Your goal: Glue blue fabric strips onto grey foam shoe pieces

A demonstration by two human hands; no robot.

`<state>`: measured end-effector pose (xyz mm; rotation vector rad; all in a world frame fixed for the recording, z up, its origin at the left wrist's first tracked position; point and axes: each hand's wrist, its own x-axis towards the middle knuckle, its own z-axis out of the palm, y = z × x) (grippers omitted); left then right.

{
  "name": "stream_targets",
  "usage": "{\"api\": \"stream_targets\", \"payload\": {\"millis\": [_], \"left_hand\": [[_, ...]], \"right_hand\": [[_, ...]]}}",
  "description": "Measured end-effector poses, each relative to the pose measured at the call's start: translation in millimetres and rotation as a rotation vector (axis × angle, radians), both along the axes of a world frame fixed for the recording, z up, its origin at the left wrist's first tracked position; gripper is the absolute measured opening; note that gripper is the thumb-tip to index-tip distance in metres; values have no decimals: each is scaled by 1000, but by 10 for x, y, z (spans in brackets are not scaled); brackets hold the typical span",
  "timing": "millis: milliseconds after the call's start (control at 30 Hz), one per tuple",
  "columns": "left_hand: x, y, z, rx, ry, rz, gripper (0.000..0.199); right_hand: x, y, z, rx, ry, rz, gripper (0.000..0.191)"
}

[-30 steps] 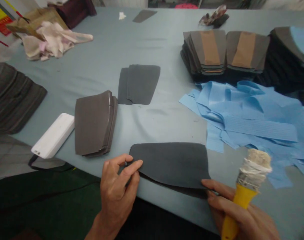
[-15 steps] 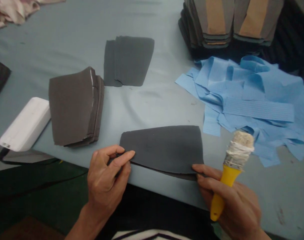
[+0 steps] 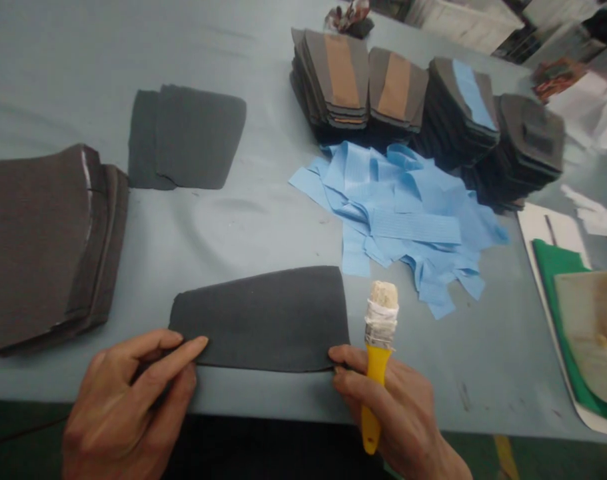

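A dark grey tapered panel (image 3: 263,320), of foam or cloth, lies folded or layered near the table's front edge. Its narrow end is pinched at the lower left corner between the fingers and thumb of my left hand (image 3: 133,393). At the wide end, my right hand (image 3: 398,407) pinches the lower right corner. That same hand also holds a paintbrush (image 3: 378,373) with a yellow handle, its pale, caked bristles pointing up. White wrapping covers the brush's ferrule.
Blue ribbed strips (image 3: 413,213) lie heaped right of centre. Behind them stand banded stacks of dark panels (image 3: 333,80). A brown stack (image 3: 33,247) sits at left, with two grey pieces (image 3: 198,137) beyond it. A board with green material (image 3: 558,300) lies far right.
The view has swung to the right, so the white box has left it. The panel's front edges now line up, where a lower layer stuck out before. Both hands keep their hold.
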<state>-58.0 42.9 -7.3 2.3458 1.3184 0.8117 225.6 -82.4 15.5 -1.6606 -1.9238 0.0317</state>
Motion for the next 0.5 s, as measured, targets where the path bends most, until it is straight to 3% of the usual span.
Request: {"api": "stream_targets", "payload": {"millis": [333, 500], "left_hand": [[-11, 20, 71, 62, 51, -66, 50], [4, -16, 144, 72, 24, -38, 54]], "right_hand": [[10, -82, -2, 26, 48, 12, 17], [231, -317, -167, 35, -50, -114, 23]]}}
